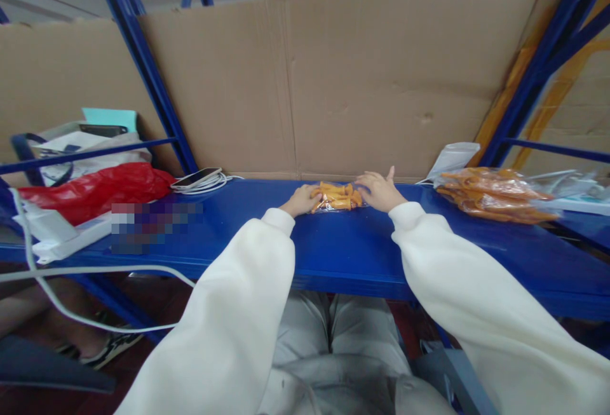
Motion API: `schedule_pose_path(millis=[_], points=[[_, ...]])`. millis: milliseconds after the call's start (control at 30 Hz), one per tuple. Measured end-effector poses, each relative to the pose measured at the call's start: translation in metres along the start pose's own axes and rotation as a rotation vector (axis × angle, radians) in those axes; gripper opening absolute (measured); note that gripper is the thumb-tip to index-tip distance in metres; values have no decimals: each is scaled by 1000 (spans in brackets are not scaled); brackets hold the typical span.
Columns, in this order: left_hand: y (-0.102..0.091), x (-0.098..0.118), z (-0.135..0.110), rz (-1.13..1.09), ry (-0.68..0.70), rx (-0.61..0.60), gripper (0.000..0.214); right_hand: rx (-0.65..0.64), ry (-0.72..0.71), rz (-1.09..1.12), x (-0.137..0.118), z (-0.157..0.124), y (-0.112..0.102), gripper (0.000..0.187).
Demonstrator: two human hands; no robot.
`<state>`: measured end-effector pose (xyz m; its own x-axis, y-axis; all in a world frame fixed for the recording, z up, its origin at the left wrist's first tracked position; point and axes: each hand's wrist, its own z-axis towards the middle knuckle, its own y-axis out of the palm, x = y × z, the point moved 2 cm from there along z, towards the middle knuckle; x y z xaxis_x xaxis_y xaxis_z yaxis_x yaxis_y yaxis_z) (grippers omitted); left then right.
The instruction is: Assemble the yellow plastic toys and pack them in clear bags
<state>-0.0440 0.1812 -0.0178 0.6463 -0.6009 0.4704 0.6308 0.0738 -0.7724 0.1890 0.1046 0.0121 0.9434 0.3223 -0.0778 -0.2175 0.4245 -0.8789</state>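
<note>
A clear plastic bag of orange plastic pieces (337, 197) lies flat on the blue shelf in front of me; the exact kind of piece is too small to make out. My left hand (301, 201) is closed on the bag's left end, fingers curled over its edge. At the opposite end, my right hand (380, 191) has its fingers apart, one raised and others touching or close against the plastic. Further right, more clear bags of orange pieces (495, 192) are piled up, apart from both hands.
A cardboard sheet (352, 84) stands behind the blue shelf (333, 256). On the left are a phone (196, 178) on a coiled white cable, a red plastic bag (109, 189) and a white power strip (79, 234). White cables (109, 269) hang over the front edge. Blue posts (147, 65) flank the space.
</note>
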Motion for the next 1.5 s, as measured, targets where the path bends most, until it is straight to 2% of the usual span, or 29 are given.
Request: schedule_pose_path(millis=[133, 200, 333, 433, 567, 667, 767, 867, 933, 1033, 1133, 1200, 1333, 1400, 1500], points=[[-1, -10, 3, 61, -166, -115, 24, -202, -38, 40, -1, 2, 10, 36], [-4, -9, 2, 79, -204, -151, 27, -257, 30, 27, 4, 2, 13, 37], [-11, -2, -2, 120, -237, -174, 30, -329, 179, -8, 13, -1, 18, 52], [-16, 4, -4, 110, -240, -159, 29, -292, 171, -48, 16, -2, 19, 56], [-18, 10, -5, 47, -198, -154, 25, -190, 54, -83, 10, -3, 19, 65], [-17, 13, -6, -72, -201, -173, 25, -215, -68, -41, -1, -4, 21, 73], [-14, 16, -8, -174, -226, -215, 26, -252, -169, 43, -15, -3, 24, 71], [-12, 18, -8, -180, -211, -243, 27, -241, -266, 115, -25, -2, 27, 71], [-11, 17, -8, -130, -175, -220, 29, -222, -303, 134, -27, -2, 28, 69], [-12, 11, -5, -16, -126, -92, 35, -216, -293, 118, -25, -1, 28, 59], [-12, -3, -2, 92, -145, 8, 44, -228, -241, 80, -23, -1, 27, 58], [-9, -13, -1, 113, -165, -22, 48, -226, -214, 57, -22, -1, 26, 60], [-2, -24, -1, 53, -84, -113, 48, -218, -168, 27, -18, -1, 26, 66], [-1, -26, -1, 40, -71, -101, 43, -213, -144, 25, -16, -1, 26, 70], [-3, -25, 0, 88, -118, -44, 24, -221, -121, 45, -14, -2, 26, 74]])
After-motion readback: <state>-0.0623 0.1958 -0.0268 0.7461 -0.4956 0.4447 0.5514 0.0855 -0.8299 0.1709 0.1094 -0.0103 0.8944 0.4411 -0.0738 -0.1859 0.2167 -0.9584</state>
